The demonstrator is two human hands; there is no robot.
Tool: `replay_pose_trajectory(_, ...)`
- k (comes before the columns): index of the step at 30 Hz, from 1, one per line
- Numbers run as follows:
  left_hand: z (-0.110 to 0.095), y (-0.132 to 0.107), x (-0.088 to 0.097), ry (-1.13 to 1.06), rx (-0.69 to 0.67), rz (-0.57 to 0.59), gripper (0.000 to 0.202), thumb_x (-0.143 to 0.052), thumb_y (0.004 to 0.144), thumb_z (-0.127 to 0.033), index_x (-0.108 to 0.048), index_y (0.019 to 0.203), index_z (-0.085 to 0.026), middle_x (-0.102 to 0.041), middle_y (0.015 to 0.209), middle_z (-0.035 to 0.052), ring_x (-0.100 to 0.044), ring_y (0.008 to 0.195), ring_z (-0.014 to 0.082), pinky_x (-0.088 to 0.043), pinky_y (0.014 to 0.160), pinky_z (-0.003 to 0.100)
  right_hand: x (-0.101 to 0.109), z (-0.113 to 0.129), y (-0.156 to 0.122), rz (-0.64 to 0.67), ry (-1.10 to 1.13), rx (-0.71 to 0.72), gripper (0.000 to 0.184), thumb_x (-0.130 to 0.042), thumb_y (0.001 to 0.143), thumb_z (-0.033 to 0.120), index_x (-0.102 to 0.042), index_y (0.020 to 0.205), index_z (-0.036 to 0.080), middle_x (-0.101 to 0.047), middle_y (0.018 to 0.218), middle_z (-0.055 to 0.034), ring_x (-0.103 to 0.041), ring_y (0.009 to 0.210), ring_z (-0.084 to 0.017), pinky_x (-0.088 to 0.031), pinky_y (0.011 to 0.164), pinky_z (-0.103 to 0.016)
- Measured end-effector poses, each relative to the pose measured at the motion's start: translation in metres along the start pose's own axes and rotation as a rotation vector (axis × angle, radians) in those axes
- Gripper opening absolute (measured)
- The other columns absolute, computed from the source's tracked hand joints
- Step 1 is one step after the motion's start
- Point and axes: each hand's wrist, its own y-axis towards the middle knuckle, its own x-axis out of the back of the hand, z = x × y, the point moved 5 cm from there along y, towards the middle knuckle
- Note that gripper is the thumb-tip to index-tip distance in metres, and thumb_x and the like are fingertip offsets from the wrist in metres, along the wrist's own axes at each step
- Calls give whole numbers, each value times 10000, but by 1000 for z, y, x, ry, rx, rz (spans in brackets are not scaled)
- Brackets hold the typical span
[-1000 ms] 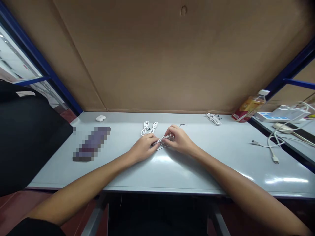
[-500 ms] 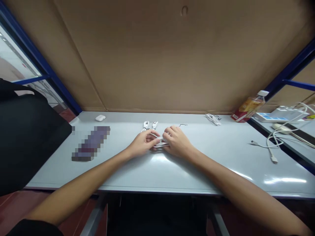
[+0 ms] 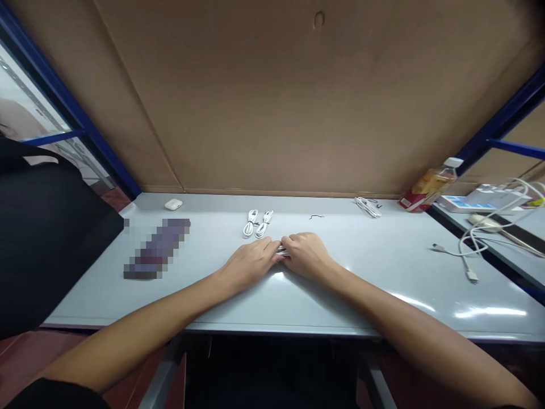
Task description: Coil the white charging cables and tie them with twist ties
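Note:
My left hand [image 3: 249,264] and my right hand [image 3: 306,255] lie close together on the grey table top [image 3: 361,267], fingertips nearly meeting. Between them, a folded white cable [image 3: 281,250] is mostly hidden by my fingers, and both hands hold it. Just beyond my left fingers lie two small coiled white cables [image 3: 258,224], side by side. A short black wire [image 3: 316,216] rests above my right hand. Farther right, another bundled white cable [image 3: 368,207] sits near the back edge.
A white earbud case [image 3: 173,204] and a pixelated, blurred object [image 3: 157,249] lie on the table's left. A black bag [image 3: 46,227] stands beyond that edge. At the back right is a plastic bottle [image 3: 428,187]. A loose white cable [image 3: 468,250] lies on a lower side table.
My hands have come closer together and lowered onto the table. The folded cable is now pressed flat between them and shows less. The two coiled cables are more visible.

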Motion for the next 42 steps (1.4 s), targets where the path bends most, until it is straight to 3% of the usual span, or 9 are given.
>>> replay_pose_trajectory(3,2,0,-1,1,-8,-16,461,-259,1093,-461,-606,1053,-161,-631,962,105,-610,860,242,-467,687,331,0,0,-2,-27,19,-6,329,-509,967,417,-696,879,161,-745,808,-136,-642,668,-231,-312,595,-330)
replay_pose_trajectory(11,11,2,-2,-138,69,67,347,-314,1077,-426,-542,933,-207,-646,898,65,-607,760,237,-427,647,334,12,4,-9,-109,109,124,178,-522,838,274,-663,853,165,-687,787,-93,-527,634,-199,-320,639,-332)
replay_pose_trajectory(15,11,3,-3,-308,86,99,279,-325,1055,-358,-549,972,-214,-689,956,63,-648,806,241,-468,699,345,11,4,-6,-151,97,120,312,-447,981,323,-674,838,164,-684,809,-111,-544,652,-198,-330,642,-328)
replay_pose_trajectory(18,7,3,-3,-392,71,75,268,-340,1053,-349,-573,1021,-221,-703,1057,58,-671,917,234,-496,789,341,6,2,-4,-111,100,50,454,-361,1066,394,-694,859,165,-698,772,-108,-567,618,-187,-304,596,-310)
replay_pose_trajectory(27,4,6,-7,-158,47,13,364,-320,1072,-343,-648,1036,-191,-718,1033,79,-683,898,236,-513,748,334,8,-3,-1,-25,26,-83,583,-342,1079,488,-750,804,176,-753,764,-127,-645,627,-220,-321,576,-314)
replay_pose_trajectory(35,3,6,-2,30,67,81,391,-274,1093,-320,-633,1051,-172,-726,1054,85,-691,928,235,-497,719,312,13,-2,1,-189,83,-19,565,-386,1078,425,-707,679,187,-707,683,-90,-591,741,-230,-388,771,-352)
replay_pose_trajectory(37,7,5,-1,15,110,85,363,-279,1093,-347,-603,1049,-189,-724,1011,69,-686,879,236,-483,697,317,18,-16,3,-207,140,-28,580,-321,1092,405,-677,685,196,-696,697,-70,-570,700,-202,-395,774,-342)
replay_pose_trajectory(39,10,4,-1,9,149,110,343,-281,1089,-375,-575,1043,-204,-719,973,60,-679,823,242,-465,670,322,21,-49,4,-231,255,-153,584,-275,1092,403,-645,688,200,-674,683,-59,-548,636,-183,-386,689,-326)
replay_pose_trajectory(42,15,5,-3,14,183,151,328,-269,1086,-384,-547,1042,-216,-717,981,64,-677,812,252,-436,659,318,18,-112,2,-245,312,-425,329,-462,1013,383,-675,849,194,-716,802,-66,-604,710,-203,-352,615,-311)
